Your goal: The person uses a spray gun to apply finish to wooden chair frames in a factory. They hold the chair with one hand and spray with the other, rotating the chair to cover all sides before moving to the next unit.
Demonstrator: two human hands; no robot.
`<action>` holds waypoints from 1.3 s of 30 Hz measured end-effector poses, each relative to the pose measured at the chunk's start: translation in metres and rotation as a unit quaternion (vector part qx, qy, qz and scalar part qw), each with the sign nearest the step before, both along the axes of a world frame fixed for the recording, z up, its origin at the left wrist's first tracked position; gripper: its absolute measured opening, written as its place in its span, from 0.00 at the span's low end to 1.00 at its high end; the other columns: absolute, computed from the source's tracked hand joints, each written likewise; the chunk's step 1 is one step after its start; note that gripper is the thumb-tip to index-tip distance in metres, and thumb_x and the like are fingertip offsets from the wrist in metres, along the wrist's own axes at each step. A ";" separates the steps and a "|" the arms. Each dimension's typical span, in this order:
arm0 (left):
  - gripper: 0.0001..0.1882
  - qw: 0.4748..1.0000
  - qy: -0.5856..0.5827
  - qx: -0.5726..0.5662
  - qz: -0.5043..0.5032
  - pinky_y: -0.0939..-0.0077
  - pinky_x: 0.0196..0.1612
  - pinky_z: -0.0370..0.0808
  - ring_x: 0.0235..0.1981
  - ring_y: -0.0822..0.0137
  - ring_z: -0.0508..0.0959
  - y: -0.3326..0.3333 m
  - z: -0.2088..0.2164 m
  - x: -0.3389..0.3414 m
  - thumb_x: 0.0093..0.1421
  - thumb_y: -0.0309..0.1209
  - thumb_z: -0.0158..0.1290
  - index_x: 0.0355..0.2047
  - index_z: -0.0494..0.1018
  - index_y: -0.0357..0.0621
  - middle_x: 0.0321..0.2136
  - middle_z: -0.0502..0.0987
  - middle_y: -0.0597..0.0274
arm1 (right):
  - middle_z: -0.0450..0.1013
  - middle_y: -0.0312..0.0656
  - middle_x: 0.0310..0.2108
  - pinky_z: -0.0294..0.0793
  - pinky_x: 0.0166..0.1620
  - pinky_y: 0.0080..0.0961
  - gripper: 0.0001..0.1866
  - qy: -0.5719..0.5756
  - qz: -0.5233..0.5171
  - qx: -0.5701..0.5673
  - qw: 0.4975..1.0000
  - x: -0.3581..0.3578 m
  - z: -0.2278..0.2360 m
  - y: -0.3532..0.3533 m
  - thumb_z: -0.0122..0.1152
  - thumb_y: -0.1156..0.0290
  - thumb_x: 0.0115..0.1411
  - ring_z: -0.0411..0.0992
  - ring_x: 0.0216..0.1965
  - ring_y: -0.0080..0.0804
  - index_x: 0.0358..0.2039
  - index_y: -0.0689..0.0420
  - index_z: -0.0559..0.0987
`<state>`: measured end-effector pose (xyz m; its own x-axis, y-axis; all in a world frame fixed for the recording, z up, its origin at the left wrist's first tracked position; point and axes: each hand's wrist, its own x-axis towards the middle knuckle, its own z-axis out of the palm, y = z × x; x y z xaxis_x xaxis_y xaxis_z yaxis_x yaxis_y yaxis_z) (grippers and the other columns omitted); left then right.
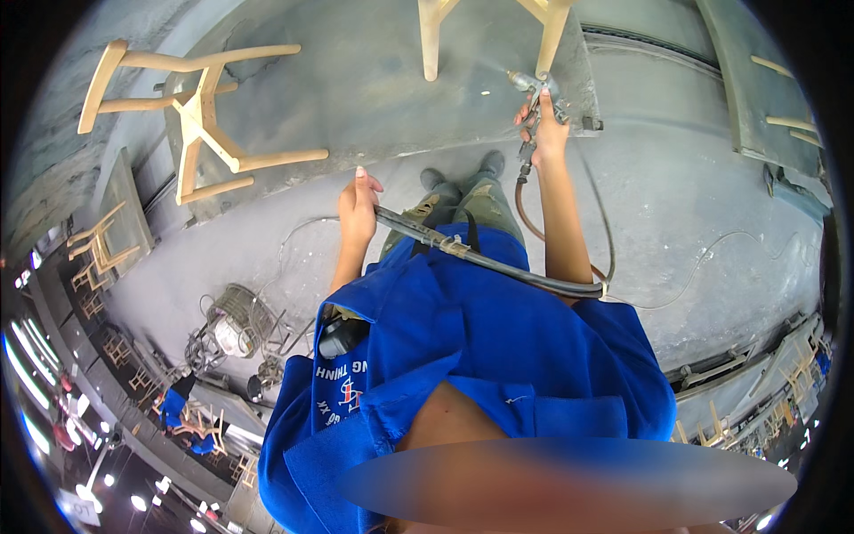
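Grey table (374, 89) ahead | your right hand (551, 136) grips spray gun (523, 81); left hand (358, 214) holds hose (409, 227) | snagged hose could jerk gun

The bare left hand (359, 206) could pass over the wide grey table (365, 93) between the pale wooden chair frame (196, 116) and the two pale wooden legs (431, 44). On the right, a silver metal spray gun (532, 83) is in the way.
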<state>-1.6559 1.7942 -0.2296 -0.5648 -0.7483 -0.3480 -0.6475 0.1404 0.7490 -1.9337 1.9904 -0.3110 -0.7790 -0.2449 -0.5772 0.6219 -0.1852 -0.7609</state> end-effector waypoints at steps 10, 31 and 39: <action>0.38 0.994 0.044 0.099 -0.002 0.74 0.21 0.51 0.14 0.77 0.56 -0.024 0.017 0.016 0.74 0.58 0.28 0.24 0.73 0.40 0.10 0.60 0.71 | 0.70 0.37 0.19 0.57 0.17 0.24 0.20 -0.122 -0.072 0.022 0.990 0.049 -0.063 -0.008 0.58 0.51 0.68 0.72 0.19 0.30 0.34 0.56 0.75; 0.40 0.892 0.219 0.330 -0.217 0.76 0.25 0.54 0.18 0.75 0.59 -0.047 0.012 0.015 0.71 0.63 0.22 0.16 0.63 0.47 0.13 0.61 0.71 | 0.72 0.38 0.24 0.57 0.17 0.14 0.22 0.450 0.133 0.111 0.876 0.132 0.366 -0.053 0.54 0.53 0.70 0.73 0.24 0.24 0.41 0.63 0.77; 0.40 0.839 0.314 0.387 -0.218 0.78 0.23 0.52 0.17 0.77 0.58 -0.033 0.030 0.028 0.70 0.66 0.23 0.16 0.62 0.49 0.14 0.62 0.72 | 0.72 0.29 0.22 0.54 0.16 0.13 0.18 0.469 0.059 0.439 0.764 0.077 0.448 -0.023 0.61 0.49 0.65 0.70 0.20 0.14 0.32 0.53 0.78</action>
<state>-1.6282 1.7615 -0.1996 -0.9800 -0.1109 -0.1653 -0.1037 -0.4248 0.8993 -1.8567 1.9675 0.1373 -0.9533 -0.1843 0.2395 -0.3002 0.6677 -0.6812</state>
